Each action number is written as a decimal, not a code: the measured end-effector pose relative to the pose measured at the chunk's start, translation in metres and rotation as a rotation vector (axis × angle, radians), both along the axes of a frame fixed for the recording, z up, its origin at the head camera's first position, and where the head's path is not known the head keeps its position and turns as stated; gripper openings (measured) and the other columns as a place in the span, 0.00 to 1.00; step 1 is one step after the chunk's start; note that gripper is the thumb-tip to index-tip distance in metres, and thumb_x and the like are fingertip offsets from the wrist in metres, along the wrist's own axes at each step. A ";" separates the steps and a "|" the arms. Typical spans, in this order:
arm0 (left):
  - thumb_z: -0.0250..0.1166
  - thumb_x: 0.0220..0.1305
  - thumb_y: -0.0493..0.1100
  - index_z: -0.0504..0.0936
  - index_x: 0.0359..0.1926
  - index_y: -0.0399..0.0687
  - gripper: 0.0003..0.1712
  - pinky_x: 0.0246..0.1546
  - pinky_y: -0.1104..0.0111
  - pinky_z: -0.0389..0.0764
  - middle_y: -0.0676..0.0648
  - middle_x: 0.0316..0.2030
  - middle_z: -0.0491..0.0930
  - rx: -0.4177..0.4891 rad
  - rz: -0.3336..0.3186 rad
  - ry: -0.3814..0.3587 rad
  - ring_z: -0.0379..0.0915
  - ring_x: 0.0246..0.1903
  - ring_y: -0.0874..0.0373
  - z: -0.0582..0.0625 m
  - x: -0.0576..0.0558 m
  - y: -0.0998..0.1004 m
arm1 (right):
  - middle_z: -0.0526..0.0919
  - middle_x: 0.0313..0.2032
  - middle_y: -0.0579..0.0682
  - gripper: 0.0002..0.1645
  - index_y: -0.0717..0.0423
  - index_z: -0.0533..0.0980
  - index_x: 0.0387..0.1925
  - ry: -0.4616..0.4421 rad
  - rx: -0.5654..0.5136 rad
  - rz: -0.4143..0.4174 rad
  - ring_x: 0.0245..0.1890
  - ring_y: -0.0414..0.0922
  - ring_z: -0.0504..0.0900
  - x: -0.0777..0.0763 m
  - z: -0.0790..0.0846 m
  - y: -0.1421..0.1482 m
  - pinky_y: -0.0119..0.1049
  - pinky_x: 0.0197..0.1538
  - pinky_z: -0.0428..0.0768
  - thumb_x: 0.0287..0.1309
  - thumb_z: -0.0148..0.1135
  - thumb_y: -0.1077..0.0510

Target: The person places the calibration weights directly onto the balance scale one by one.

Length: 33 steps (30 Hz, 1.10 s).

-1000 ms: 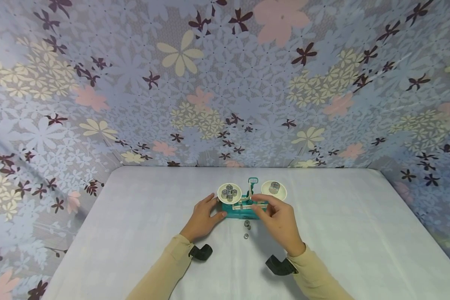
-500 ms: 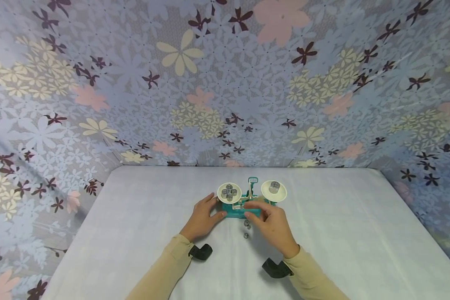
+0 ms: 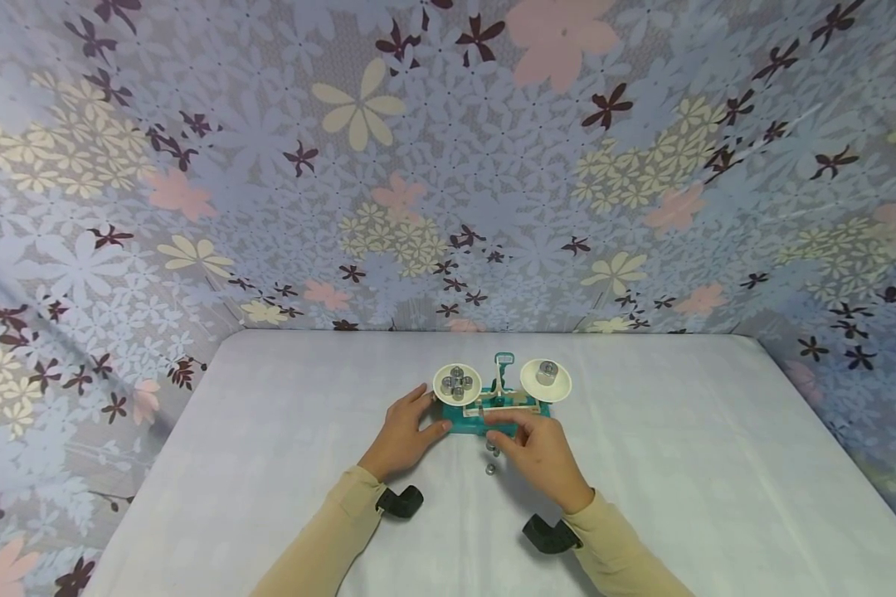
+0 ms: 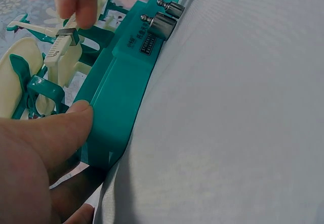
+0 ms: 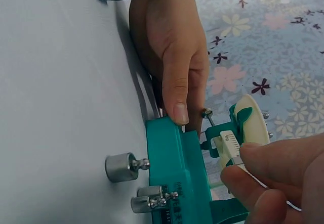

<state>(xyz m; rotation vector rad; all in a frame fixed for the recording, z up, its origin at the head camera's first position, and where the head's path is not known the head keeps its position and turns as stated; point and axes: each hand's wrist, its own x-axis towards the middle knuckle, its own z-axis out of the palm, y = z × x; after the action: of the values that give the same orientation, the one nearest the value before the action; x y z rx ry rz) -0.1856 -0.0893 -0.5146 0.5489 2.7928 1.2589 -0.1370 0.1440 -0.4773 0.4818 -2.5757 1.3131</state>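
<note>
A teal balance scale [image 3: 466,427] with two pale pans stands on the table. My left hand [image 3: 403,431] holds the left end of its base, thumb on the front and the other fingers round behind. Several small metal weights [image 3: 457,383] stand in the left pan, and one larger weight [image 3: 547,372] is in the right pan. My right hand [image 3: 541,452] is at the white graduated beam [image 4: 55,52]. In the right wrist view its fingertips [image 5: 249,149] straddle the grey slider [image 5: 237,160], seemingly pinching it.
Three loose metal weights lie on the white cloth in front of the base, one nearest me [image 3: 490,469] and a larger one [image 5: 121,167] close to the base. A floral cloth [image 3: 448,207] rises behind the table [image 3: 717,464].
My right hand has come down and left from the right part of the beam to the slider, moving little in the last half second. The left hand keeps its place.
</note>
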 end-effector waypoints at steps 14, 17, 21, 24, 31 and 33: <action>0.63 0.71 0.54 0.68 0.72 0.39 0.36 0.72 0.41 0.54 0.34 0.73 0.60 0.008 0.001 -0.008 0.52 0.73 0.36 -0.001 0.000 0.000 | 0.76 0.17 0.38 0.11 0.55 0.87 0.42 -0.130 0.070 -0.037 0.14 0.36 0.67 -0.001 -0.007 0.000 0.29 0.17 0.66 0.55 0.74 0.63; 0.63 0.71 0.54 0.69 0.72 0.39 0.36 0.72 0.40 0.54 0.34 0.73 0.60 0.011 0.003 -0.010 0.52 0.73 0.35 -0.001 0.000 0.000 | 0.78 0.19 0.39 0.10 0.56 0.86 0.41 -0.138 0.080 -0.037 0.14 0.36 0.67 -0.001 -0.007 0.001 0.29 0.17 0.66 0.55 0.74 0.63; 0.63 0.71 0.53 0.69 0.71 0.40 0.36 0.71 0.39 0.55 0.34 0.73 0.60 0.011 0.001 -0.009 0.52 0.73 0.35 0.000 0.000 0.000 | 0.84 0.24 0.42 0.10 0.57 0.86 0.41 -0.136 0.091 -0.035 0.13 0.35 0.68 -0.001 -0.008 0.001 0.29 0.17 0.67 0.55 0.74 0.62; 0.63 0.71 0.53 0.69 0.71 0.40 0.35 0.71 0.39 0.55 0.33 0.73 0.61 0.007 0.000 -0.007 0.52 0.73 0.35 0.000 0.000 0.000 | 0.87 0.30 0.44 0.10 0.56 0.86 0.41 -0.131 0.104 -0.037 0.13 0.35 0.68 0.000 -0.009 0.001 0.28 0.17 0.67 0.55 0.74 0.62; 0.63 0.71 0.53 0.69 0.71 0.38 0.35 0.71 0.39 0.55 0.32 0.72 0.61 0.005 -0.010 0.006 0.53 0.72 0.34 0.001 0.000 0.000 | 0.89 0.36 0.46 0.09 0.54 0.87 0.40 -0.109 0.125 -0.048 0.14 0.34 0.68 0.000 -0.011 -0.001 0.29 0.17 0.68 0.55 0.74 0.62; 0.63 0.71 0.53 0.69 0.70 0.37 0.35 0.71 0.39 0.55 0.32 0.71 0.62 0.009 -0.014 0.013 0.54 0.72 0.34 0.001 0.000 0.000 | 0.89 0.36 0.46 0.08 0.54 0.87 0.39 -0.098 0.131 -0.045 0.13 0.34 0.67 0.000 -0.011 -0.001 0.29 0.17 0.67 0.55 0.74 0.62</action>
<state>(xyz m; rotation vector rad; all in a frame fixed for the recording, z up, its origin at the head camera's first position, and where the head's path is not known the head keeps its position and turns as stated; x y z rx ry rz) -0.1853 -0.0897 -0.5139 0.5776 2.7902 1.2712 -0.1372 0.1427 -0.4888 0.3876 -2.7489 1.1870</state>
